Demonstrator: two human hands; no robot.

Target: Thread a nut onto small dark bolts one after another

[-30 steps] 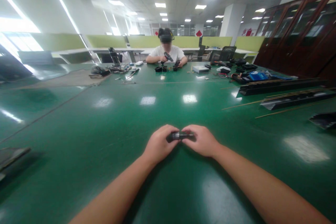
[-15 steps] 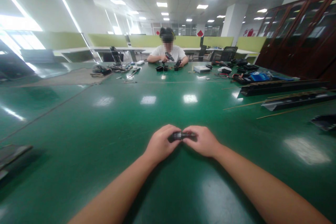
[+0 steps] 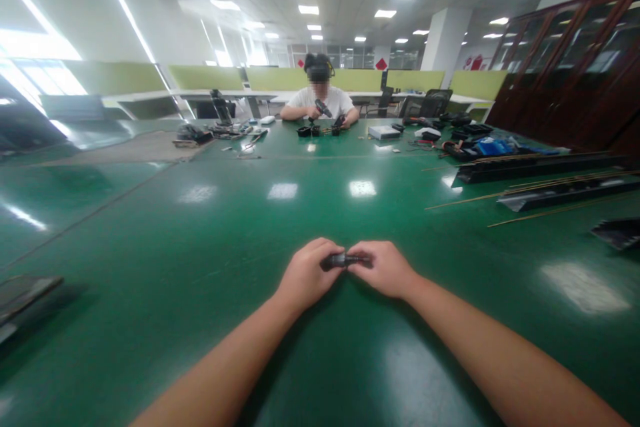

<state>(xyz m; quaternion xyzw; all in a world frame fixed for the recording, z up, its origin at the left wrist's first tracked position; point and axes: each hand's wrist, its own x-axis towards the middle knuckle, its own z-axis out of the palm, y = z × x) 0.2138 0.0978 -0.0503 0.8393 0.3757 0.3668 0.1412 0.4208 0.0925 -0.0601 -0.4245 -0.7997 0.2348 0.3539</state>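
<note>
A slim black cylindrical object (image 3: 340, 259) with a greyish band lies level between my two hands, low over the green tabletop. My left hand (image 3: 309, 273) wraps its left end, thumb in front and fingers behind. Around the right part, which looks thinner, my right hand (image 3: 384, 269) is closed with thumb and fingers. The fingertips of both hands nearly meet near the middle. My palms and fingers hide both ends, and its exact kind cannot be made out.
Across the green table (image 3: 230, 227) sits a person (image 3: 320, 97) holding a power drill (image 3: 323, 108). Long black channels (image 3: 530, 168) with thin rods lie at right, near tools and a blue item (image 3: 494, 145). A flat dark piece (image 3: 25, 297) rests at the left edge.
My right fingers have shifted very slightly on the black cylindrical object. Both hands otherwise keep their place and grip.
</note>
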